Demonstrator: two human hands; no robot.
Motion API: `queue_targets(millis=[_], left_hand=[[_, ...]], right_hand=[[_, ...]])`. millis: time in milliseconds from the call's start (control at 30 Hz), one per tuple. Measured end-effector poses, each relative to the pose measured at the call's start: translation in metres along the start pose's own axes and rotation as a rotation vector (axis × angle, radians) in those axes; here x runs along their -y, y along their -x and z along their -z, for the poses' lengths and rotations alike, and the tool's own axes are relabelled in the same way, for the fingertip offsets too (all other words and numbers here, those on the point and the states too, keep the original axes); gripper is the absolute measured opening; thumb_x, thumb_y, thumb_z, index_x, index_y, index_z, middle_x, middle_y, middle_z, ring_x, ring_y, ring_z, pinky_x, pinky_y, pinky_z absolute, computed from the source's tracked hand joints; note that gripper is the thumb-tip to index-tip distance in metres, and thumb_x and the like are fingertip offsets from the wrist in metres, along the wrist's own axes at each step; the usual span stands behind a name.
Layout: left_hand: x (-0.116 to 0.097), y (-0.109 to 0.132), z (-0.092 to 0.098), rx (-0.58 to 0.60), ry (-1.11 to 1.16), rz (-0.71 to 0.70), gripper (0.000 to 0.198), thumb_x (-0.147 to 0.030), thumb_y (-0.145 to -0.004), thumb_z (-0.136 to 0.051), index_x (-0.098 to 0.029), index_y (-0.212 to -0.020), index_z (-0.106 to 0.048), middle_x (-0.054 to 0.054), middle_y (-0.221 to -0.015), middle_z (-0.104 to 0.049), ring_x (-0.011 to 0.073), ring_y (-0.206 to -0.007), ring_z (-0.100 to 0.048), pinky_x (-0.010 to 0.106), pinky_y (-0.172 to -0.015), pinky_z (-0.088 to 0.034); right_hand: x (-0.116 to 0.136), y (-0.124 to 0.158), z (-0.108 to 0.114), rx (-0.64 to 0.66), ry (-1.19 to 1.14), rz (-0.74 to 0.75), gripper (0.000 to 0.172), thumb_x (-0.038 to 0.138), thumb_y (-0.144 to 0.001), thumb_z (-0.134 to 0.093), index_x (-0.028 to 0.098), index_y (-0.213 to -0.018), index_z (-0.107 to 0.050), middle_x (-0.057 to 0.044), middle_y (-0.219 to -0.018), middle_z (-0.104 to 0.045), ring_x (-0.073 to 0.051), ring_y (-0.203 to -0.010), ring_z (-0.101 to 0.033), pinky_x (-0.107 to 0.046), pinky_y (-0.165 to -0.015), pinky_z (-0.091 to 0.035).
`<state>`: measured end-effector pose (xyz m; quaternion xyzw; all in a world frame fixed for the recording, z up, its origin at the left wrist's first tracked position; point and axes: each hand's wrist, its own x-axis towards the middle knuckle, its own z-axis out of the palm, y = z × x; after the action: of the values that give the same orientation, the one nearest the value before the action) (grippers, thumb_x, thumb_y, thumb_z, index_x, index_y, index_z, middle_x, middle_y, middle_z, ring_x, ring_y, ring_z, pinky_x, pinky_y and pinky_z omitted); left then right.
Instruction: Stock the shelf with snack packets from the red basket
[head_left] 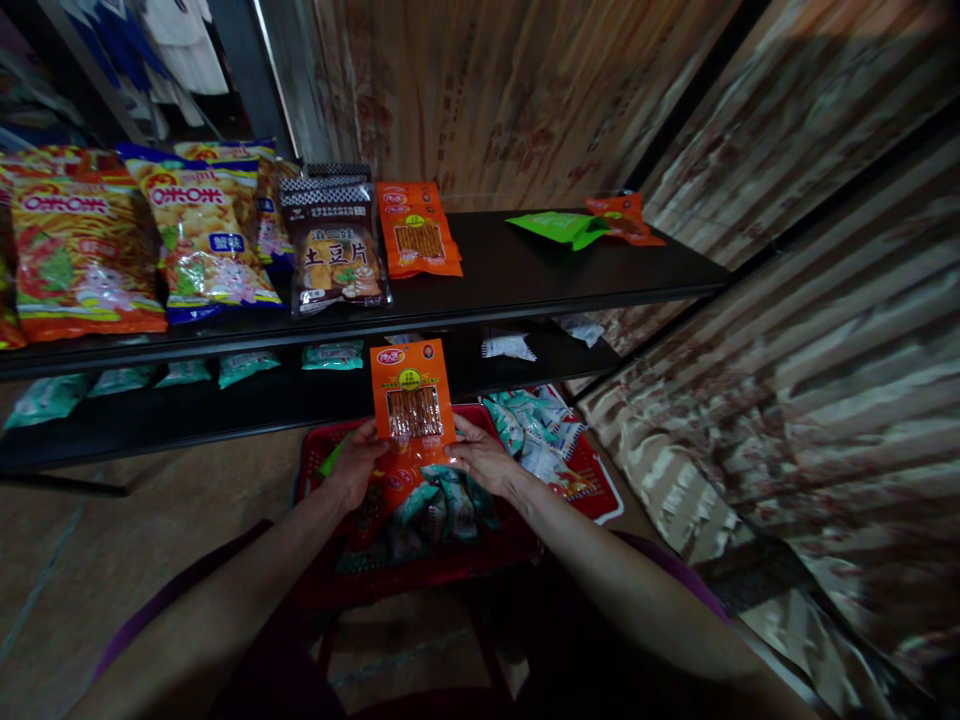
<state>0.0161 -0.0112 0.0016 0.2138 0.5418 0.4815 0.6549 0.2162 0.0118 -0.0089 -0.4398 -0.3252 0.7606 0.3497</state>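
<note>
Between my two hands an orange snack packet (412, 385) with a clear window is held upright, its front towards me. My left hand (361, 458) grips its lower left edge; my right hand (480, 452) grips the lower right edge. Beneath them is a red basket (315, 440) with more orange packets (401, 485) and several small teal-and-white packets (450, 505). A similar orange packet (418, 235) stands on the upper shelf, right of a dark potato-chip bag (337, 255).
On the black upper shelf (480, 270), large snack bags (86, 255) line the left, and a green packet (562, 228) lies to the right. Small teal packets (250, 366) rest on the lower shelf (225, 415). A second red basket (600, 480) sits beside a draped curtain (750, 400).
</note>
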Motion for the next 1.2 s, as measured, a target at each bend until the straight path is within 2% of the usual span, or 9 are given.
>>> queue_targets(millis=[233, 400, 600, 900, 1033, 1200], left_hand=[[0.004, -0.002, 0.006, 0.015, -0.017, -0.009, 0.044, -0.013, -0.055, -0.069, -0.019, -0.098, -0.064, 0.002, -0.086, -0.071, 0.0134, -0.069, -0.064, 0.023, -0.06, -0.048], [0.004, 0.001, 0.004, 0.006, -0.042, -0.012, 0.04, -0.015, -0.055, -0.07, -0.018, -0.095, -0.065, 0.002, -0.083, -0.071, 0.0128, -0.068, -0.063, 0.022, -0.059, -0.048], [0.001, 0.004, 0.0, 0.001, -0.006, -0.006, 0.043, -0.014, -0.053, -0.07, -0.018, -0.096, -0.065, 0.002, -0.083, -0.072, 0.014, -0.069, -0.064, 0.025, -0.064, -0.05], [-0.002, 0.007, -0.004, 0.024, -0.058, -0.034, 0.042, -0.014, -0.054, -0.066, -0.019, -0.096, -0.066, 0.003, -0.087, -0.072, 0.0133, -0.069, -0.064, 0.024, -0.064, -0.048], [-0.003, 0.01, -0.004, 0.039, -0.077, -0.024, 0.041, -0.017, -0.055, -0.068, -0.019, -0.096, -0.065, 0.002, -0.086, -0.072, 0.014, -0.07, -0.064, 0.024, -0.063, -0.049], [0.01, 0.007, -0.001, 0.028, -0.115, -0.043, 0.04, -0.016, -0.055, -0.07, -0.02, -0.094, -0.065, 0.002, -0.08, -0.072, 0.0162, -0.071, -0.066, 0.027, -0.066, -0.05]], right_hand=[[0.0, -0.003, 0.0, -0.039, -0.081, 0.007, 0.055, 0.009, -0.056, -0.066, 0.024, -0.109, -0.063, 0.002, -0.082, -0.072, -0.013, -0.069, -0.067, -0.024, -0.066, -0.053], [0.0, -0.006, 0.003, -0.048, -0.152, 0.032, 0.049, 0.011, -0.059, -0.067, 0.023, -0.107, -0.063, 0.004, -0.073, -0.071, -0.012, -0.067, -0.066, -0.024, -0.069, -0.053], [-0.003, -0.008, 0.005, -0.046, -0.177, 0.041, 0.05, 0.015, -0.061, -0.073, 0.023, -0.109, -0.063, 0.001, -0.079, -0.072, -0.013, -0.07, -0.067, -0.025, -0.069, -0.052], [-0.001, -0.006, 0.0, -0.055, -0.185, 0.089, 0.039, 0.023, -0.057, -0.079, 0.021, -0.094, -0.068, 0.0, -0.079, -0.073, -0.011, -0.064, -0.065, -0.022, -0.06, -0.051], [-0.005, -0.007, 0.003, -0.106, -0.137, 0.083, 0.036, 0.027, -0.057, -0.079, 0.02, -0.09, -0.067, 0.001, -0.075, -0.071, -0.01, -0.058, -0.063, -0.021, -0.057, -0.05], [-0.009, 0.0, 0.002, -0.126, -0.062, 0.066, 0.031, 0.032, -0.058, -0.079, 0.019, -0.083, -0.067, -0.001, -0.074, -0.071, -0.012, -0.061, -0.064, -0.023, -0.059, -0.05]])
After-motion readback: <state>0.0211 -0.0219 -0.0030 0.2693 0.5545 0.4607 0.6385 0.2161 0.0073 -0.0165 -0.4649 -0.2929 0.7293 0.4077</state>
